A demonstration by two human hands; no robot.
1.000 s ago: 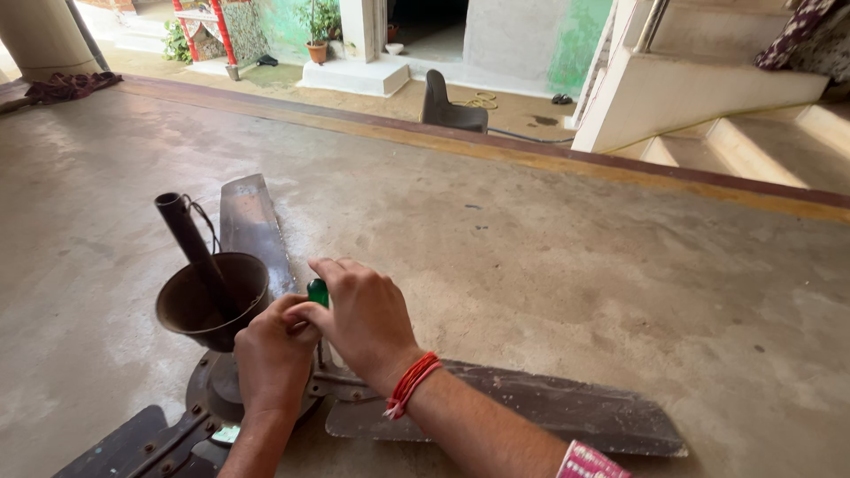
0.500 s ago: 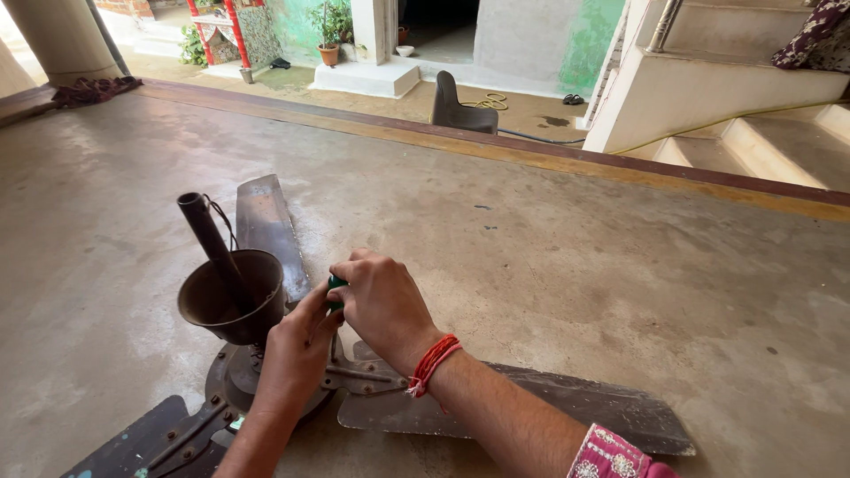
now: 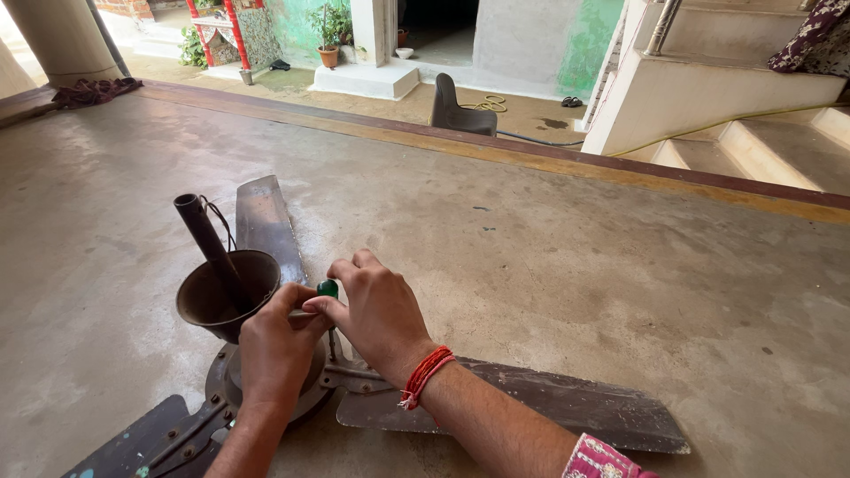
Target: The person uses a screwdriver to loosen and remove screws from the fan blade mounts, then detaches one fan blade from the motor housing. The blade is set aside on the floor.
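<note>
A brown ceiling fan lies on the concrete floor, its motor hub (image 3: pixel 232 379) under my hands. Its down rod (image 3: pixel 205 241) sticks up through a brown cup-shaped canopy (image 3: pixel 212 296). My right hand (image 3: pixel 376 314) grips a green-handled screwdriver (image 3: pixel 328 288), held upright over the bracket where a blade meets the hub. My left hand (image 3: pixel 276 350) is closed around the screwdriver's lower part, right beside the canopy. One blade (image 3: pixel 549 407) runs right under my right forearm, another blade (image 3: pixel 266 226) points away, and a third blade (image 3: pixel 133 443) points toward me at the lower left.
Stairs (image 3: pixel 761 133) rise at the far right. A dark plastic chair (image 3: pixel 456 108) stands beyond the floor's yellow and brown border. A pillar (image 3: pixel 53 35) and a dark cloth (image 3: pixel 93 88) are at the far left. Potted plants (image 3: pixel 328 31) sit at the back.
My right hand has shifted on the screwdriver, so the green handle top shows again. My left hand has closed in nearer the shaft. The view has barely moved.
</note>
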